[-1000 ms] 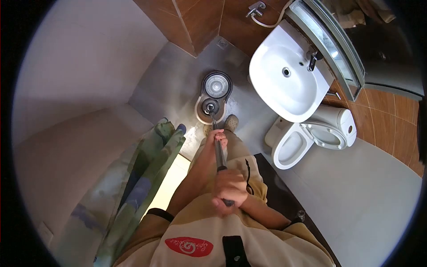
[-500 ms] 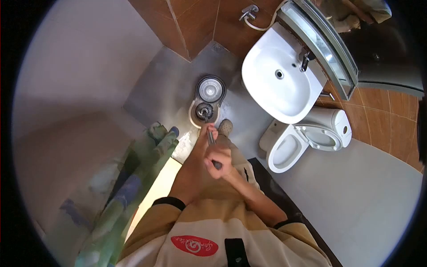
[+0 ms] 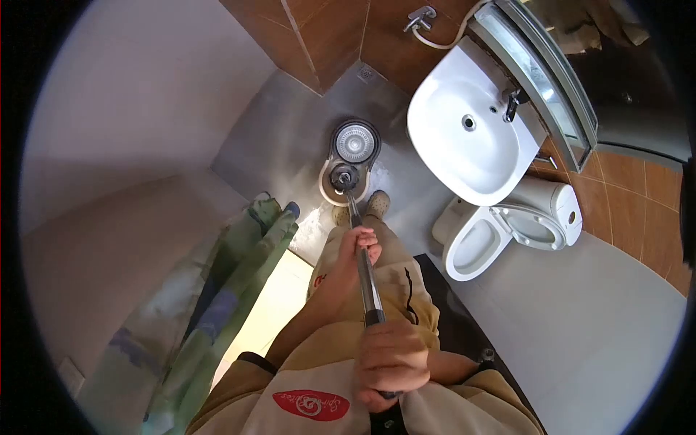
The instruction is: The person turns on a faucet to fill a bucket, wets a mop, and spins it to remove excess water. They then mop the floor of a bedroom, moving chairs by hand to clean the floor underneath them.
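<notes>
A mop [image 3: 368, 283] with a shiny metal pole stands with its lower end in the bucket [image 3: 333, 201] on the floor. My left hand [image 3: 359, 245] is wrapped round the middle of the pole. Closer to my chest, my right hand [image 3: 391, 357] grips the dark top end of the handle. The bucket has a round metal spin basket [image 3: 355, 143] at its far side, and the mop's lower end sits in the near compartment. The mop's strands are hard to make out.
A white washbasin [image 3: 453, 138] and a toilet [image 3: 475, 246] stand to the right. On the left hangs a green patterned curtain [image 3: 239, 279] beside a bright doorway floor [image 3: 268, 297]. A floor drain [image 3: 366, 72] lies in the far corner. My shoes [image 3: 378, 204] are just before the bucket.
My right hand has come up towards my chest with the handle end, and my left hand has risen too. More of the pole now shows. The bucket stays in place.
</notes>
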Motion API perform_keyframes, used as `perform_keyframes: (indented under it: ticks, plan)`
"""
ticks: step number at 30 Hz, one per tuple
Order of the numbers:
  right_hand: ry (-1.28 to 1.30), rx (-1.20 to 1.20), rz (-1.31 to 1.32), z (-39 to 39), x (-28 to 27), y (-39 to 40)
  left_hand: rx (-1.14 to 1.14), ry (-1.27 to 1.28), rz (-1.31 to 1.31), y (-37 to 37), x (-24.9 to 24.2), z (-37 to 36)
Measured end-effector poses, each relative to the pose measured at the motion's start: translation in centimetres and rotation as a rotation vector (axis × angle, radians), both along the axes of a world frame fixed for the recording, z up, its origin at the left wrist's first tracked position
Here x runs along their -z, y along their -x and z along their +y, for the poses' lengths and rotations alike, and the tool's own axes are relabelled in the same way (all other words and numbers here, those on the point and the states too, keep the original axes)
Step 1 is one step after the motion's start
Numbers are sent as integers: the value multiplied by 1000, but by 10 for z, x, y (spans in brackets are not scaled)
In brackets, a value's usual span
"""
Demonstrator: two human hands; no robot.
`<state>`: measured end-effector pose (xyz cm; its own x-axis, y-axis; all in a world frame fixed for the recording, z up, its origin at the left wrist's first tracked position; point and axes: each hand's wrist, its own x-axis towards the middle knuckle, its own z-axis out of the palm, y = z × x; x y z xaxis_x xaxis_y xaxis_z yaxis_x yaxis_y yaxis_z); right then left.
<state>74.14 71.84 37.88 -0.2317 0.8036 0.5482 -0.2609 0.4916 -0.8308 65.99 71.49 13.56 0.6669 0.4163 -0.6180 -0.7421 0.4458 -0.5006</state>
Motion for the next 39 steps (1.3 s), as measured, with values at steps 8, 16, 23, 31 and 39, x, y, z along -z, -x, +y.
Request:
perform_keyframes:
  ticks: [8, 16, 23, 31, 39]
  plan:
    - [25, 37, -74, 4, 61, 5, 42, -16, 16, 7, 68, 8]
    - [56, 63, -84, 8, 110, 11, 59, 48, 114, 13, 126, 12]
    - [84, 55, -132, 13, 158, 2, 147, -13, 160, 13, 174, 20]
    - [162, -148, -83, -10, -22, -28, 157, 14, 142, -4, -56, 11]
    - [-92, 8, 50, 29, -50, -8, 96, -65, 99, -8, -70, 6]
